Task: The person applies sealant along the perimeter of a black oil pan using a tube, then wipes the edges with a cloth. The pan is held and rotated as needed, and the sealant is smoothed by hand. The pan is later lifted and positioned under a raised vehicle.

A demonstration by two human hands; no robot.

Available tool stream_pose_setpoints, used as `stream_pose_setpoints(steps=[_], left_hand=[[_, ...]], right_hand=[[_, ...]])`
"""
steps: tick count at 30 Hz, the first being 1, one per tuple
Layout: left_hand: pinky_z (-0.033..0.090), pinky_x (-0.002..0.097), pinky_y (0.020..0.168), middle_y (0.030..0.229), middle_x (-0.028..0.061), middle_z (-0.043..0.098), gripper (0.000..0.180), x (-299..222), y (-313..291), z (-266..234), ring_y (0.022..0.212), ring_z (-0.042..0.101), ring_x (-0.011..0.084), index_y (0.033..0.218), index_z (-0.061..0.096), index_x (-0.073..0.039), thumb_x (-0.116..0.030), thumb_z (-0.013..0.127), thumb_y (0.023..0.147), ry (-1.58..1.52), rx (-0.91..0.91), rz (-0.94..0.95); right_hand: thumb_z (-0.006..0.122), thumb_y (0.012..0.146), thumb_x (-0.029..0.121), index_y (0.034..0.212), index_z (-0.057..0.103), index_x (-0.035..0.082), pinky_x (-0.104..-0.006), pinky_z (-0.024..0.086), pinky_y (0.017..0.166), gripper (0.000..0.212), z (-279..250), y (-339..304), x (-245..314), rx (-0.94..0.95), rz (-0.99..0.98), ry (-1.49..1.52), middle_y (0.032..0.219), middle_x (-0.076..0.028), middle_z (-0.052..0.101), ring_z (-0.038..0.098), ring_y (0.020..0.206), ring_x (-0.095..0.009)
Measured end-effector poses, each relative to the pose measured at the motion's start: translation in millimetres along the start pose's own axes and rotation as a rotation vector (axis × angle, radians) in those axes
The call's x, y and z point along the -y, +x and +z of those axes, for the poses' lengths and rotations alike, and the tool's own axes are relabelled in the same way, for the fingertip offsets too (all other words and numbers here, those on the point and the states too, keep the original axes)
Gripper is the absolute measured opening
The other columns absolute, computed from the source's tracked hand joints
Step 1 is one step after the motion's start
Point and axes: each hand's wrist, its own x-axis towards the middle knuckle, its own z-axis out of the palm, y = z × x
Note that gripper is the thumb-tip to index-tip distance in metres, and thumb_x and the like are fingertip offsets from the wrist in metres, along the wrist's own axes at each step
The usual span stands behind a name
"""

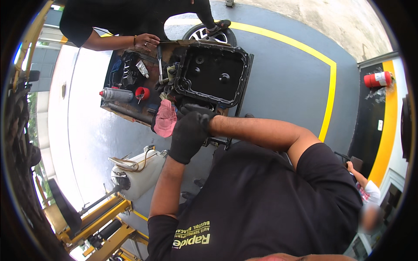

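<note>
My left hand (188,137) and my right hand (197,111), both in black gloves, meet at the near edge of a tool cart (130,114). The left hand's fingers are curled against the right glove near its cuff. My right hand's fingers are mostly hidden behind the left. Just left of them, a pink rag (165,119) hangs at the cart's edge. Beyond my hands lies a black oil pan (211,71), its bolt-holed rim and hollow facing up. Beside the pan is a ratchet (160,65), its handle end near a co-worker's bare hand (146,42).
The cart also bears a spray can (116,94), a red cup (141,93) and a white tube (142,68). A wheel (198,35) lies beyond it. Nearer stand a white tank (141,174) and yellow lift frame (102,217). A fire extinguisher (377,79) and another person are at right.
</note>
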Motion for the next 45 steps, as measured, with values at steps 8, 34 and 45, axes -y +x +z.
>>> stream_pose_setpoints(steps=[8, 34, 45], left_hand=[[0.050, 0.0545, 0.069, 0.084, 0.0204, 0.066, 0.026, -88.3, 22.2, -1.7, 0.077, 0.065, 0.0451, 0.094, 0.066, -0.002, -0.018, 0.067, 0.114, -0.238, -0.097, -0.323], [0.051, 0.0534, 0.072, 0.094, 0.0198, 0.063, 0.023, -71.4, -39.7, -48.9, 0.084, 0.066, 0.0432, 0.106, 0.059, -0.002, -0.022, 0.067, 0.113, 0.416, -0.342, -0.491], [0.052, 0.0514, 0.071, 0.089, 0.0150, 0.061, 0.033, -73.0, 27.3, -93.0, 0.080, 0.066, 0.0405, 0.092, 0.061, -0.006, -0.030, 0.083, 0.099, 0.215, -0.369, -0.384]], right_hand=[[0.070, 0.097, 0.035, 0.159, 0.059, 0.007, -0.0545, 0.044, 0.130, 0.070, 6.9, -28.4, 9.7, -0.531, -0.531, -0.143, 0.162, -0.019, 0.061, 0.055, 0.152, -0.041], [0.067, 0.119, 0.037, 0.162, 0.057, 0.005, -0.0424, 0.053, 0.120, 0.054, -168.6, 44.9, 106.6, -0.568, -0.394, 1.502, 0.148, -0.014, 0.070, 0.068, 0.139, -0.022], [0.068, 0.114, 0.049, 0.161, 0.057, 0.009, -0.0516, 0.054, 0.119, 0.063, -32.3, 72.8, 67.5, -0.777, -0.467, 0.301, 0.163, -0.016, 0.061, 0.060, 0.149, -0.033]])
